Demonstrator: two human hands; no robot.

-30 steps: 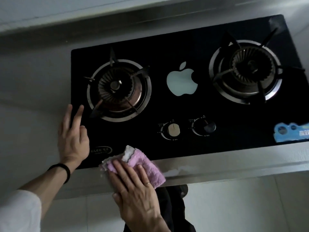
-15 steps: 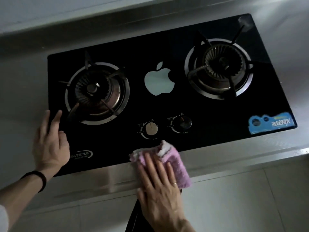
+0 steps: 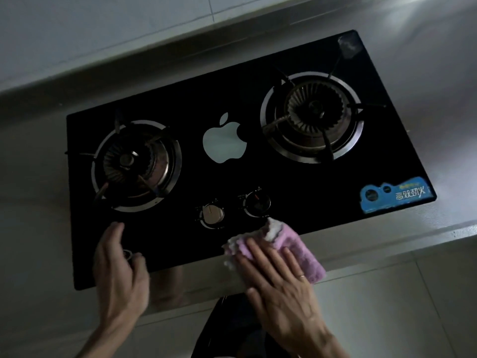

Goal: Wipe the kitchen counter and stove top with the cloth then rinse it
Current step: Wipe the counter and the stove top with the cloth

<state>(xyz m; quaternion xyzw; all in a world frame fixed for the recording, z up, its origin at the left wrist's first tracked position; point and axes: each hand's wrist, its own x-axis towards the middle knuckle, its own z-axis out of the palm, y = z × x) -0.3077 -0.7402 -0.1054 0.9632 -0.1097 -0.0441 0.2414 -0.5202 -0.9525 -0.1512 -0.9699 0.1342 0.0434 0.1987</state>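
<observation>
A black glass stove top (image 3: 296, 182) with two burners sits set into the steel counter (image 3: 444, 104). A folded pink and white cloth (image 3: 291, 244) lies on the stove's front edge, below the two knobs (image 3: 213, 214). My right hand (image 3: 281, 282) presses flat on the cloth, fingers spread, and covers its near half. My left hand (image 3: 121, 272) rests on the stove's front left corner, fingers loosely curled, holding nothing.
The left burner (image 3: 136, 164) and right burner (image 3: 313, 116) carry raised pan supports. A white apple sticker (image 3: 223, 142) sits between them, and a blue label (image 3: 395, 193) marks the front right corner. The counter's front lip (image 3: 387, 244) drops to pale tiles.
My right hand has slid the cloth to the right along the stove's front edge. My left hand has shifted right, from the left rim onto the front left corner.
</observation>
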